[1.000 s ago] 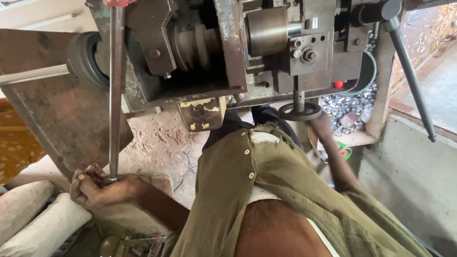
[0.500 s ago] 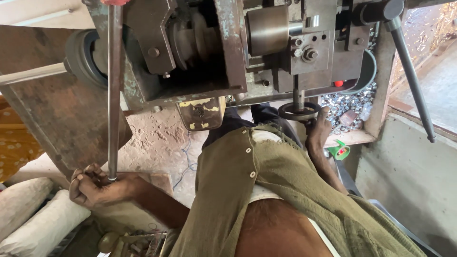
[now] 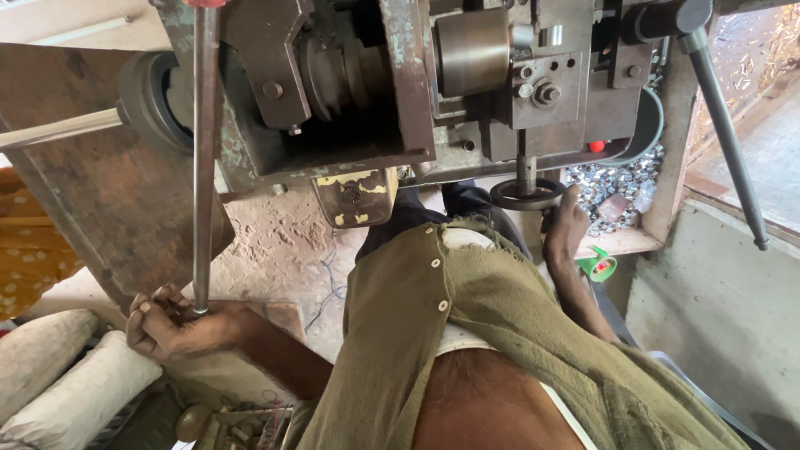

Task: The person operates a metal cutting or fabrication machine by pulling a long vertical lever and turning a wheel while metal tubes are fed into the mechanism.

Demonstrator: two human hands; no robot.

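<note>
Gripping the lower end of a long steel lever rod [image 3: 202,158], the left hand [image 3: 167,323] has its fingers curled around the bar where it ends just above the knuckles, while the rod runs straight up past the rusty plate [image 3: 92,192] to the top of the machine [image 3: 400,92]. It looks like solid metal: stiff, heavy for its thickness, smooth and possibly oily, so a full wrap near the free end seems the surest hold and gives the most leverage. The right hand [image 3: 565,227] lies against the small round handwheel [image 3: 527,194] under the machine's head; whether its fingers close on the rim or only touch it cannot be told, since the palm side faces away. A second long lever [image 3: 723,133] slants down at the right, untouched. Beyond the handwheel lies a heap of small metal parts [image 3: 621,179], and a green object [image 3: 597,264] sits on the ledge. The rod's upper joint is cut off by the frame edge, and the person's olive shirt [image 3: 500,333] hides whatever lies below the machine.
</note>
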